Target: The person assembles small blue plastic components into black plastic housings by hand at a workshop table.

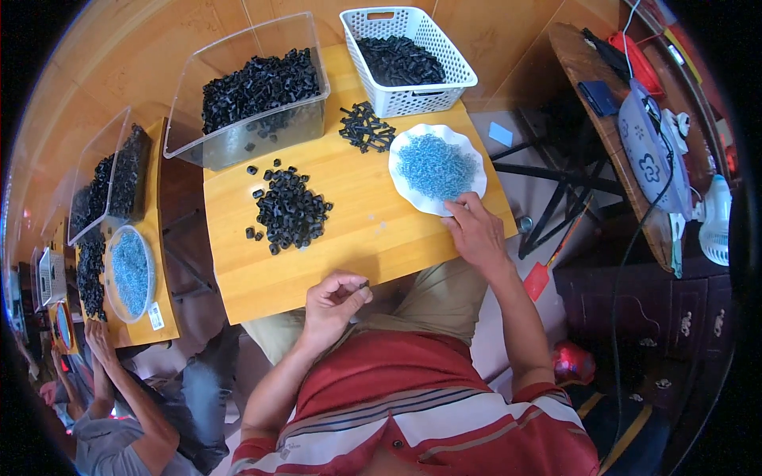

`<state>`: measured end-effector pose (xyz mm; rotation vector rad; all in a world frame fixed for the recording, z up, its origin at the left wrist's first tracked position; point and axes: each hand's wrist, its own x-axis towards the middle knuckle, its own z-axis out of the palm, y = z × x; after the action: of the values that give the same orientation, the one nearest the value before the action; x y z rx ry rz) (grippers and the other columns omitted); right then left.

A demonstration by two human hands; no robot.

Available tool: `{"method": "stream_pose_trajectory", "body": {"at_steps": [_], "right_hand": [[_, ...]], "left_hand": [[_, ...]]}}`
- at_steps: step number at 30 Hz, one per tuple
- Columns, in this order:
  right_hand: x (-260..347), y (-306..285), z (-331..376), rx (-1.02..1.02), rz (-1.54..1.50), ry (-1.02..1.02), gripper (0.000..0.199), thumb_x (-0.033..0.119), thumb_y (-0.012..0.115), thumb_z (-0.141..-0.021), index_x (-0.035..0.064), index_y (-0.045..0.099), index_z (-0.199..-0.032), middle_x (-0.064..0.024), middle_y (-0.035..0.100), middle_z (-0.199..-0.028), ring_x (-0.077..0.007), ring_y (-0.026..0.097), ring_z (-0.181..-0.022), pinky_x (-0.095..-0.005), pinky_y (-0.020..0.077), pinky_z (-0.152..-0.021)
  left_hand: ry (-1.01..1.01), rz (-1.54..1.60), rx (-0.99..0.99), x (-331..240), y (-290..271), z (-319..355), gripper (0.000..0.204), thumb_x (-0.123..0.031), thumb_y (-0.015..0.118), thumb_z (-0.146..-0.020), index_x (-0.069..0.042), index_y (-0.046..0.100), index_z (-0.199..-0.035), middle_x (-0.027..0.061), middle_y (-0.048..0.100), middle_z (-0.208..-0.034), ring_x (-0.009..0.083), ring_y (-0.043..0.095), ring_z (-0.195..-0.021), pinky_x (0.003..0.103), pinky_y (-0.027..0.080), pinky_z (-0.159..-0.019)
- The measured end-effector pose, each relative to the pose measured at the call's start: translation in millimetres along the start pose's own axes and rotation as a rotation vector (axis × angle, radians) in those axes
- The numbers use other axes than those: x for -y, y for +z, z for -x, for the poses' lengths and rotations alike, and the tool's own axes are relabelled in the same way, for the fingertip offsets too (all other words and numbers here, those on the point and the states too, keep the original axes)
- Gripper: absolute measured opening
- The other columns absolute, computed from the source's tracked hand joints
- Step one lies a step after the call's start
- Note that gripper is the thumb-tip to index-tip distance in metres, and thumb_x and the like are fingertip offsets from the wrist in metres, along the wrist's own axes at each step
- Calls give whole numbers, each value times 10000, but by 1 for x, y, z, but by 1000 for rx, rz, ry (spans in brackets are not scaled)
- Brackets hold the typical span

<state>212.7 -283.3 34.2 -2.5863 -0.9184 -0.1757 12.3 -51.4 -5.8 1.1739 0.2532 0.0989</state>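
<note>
Just off the table's front edge, my left hand (336, 308) is closed, with a small black plastic part (363, 285) pinched between thumb and fingertips. My right hand (479, 235) is at the near rim of a scalloped white plate (402, 190). Its fingers are bent together there; what they hold, if anything, is too small to make out. Many tiny translucent blue pieces (436, 165) fill the plate. A loose pile of short black plastic parts (290, 213) lies left of centre on the wooden table (357, 238). Longer black parts (366, 128) lie beside the plate.
A clear plastic bin (262, 147) of black parts and a white perforated basket (421, 101) with more stand along the far edge. At left, another person's hand (101, 343) is by a similar table (163, 317). A side table (571, 71) with a cable stands at right.
</note>
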Motion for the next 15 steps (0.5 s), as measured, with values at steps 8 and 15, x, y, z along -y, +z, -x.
{"method": "stream_pose_trajectory", "body": {"at_steps": [8, 15], "right_hand": [[-8, 7, 0, -53, -64, -84, 174, 79, 679, -875, 40, 667, -1043, -96, 603, -995, -317, 658, -857, -410, 532, -705], [-14, 8, -1, -76, -83, -186, 120, 41, 652, -883, 35, 647, -1002, -107, 596, -950, -326, 653, -815, -408, 531, -671]], "left_hand": [[-4, -21, 10, 1, 3, 3, 202, 81, 671, -898, -13, 662, -1077, 36, 669, -940, 117, 656, -854, 249, 540, -769], [-2, -41, 37, 2, 5, 3, 198, 74, 680, -893, -13, 673, -1070, 28, 645, -956, 102, 643, -859, 239, 536, -769]]}}
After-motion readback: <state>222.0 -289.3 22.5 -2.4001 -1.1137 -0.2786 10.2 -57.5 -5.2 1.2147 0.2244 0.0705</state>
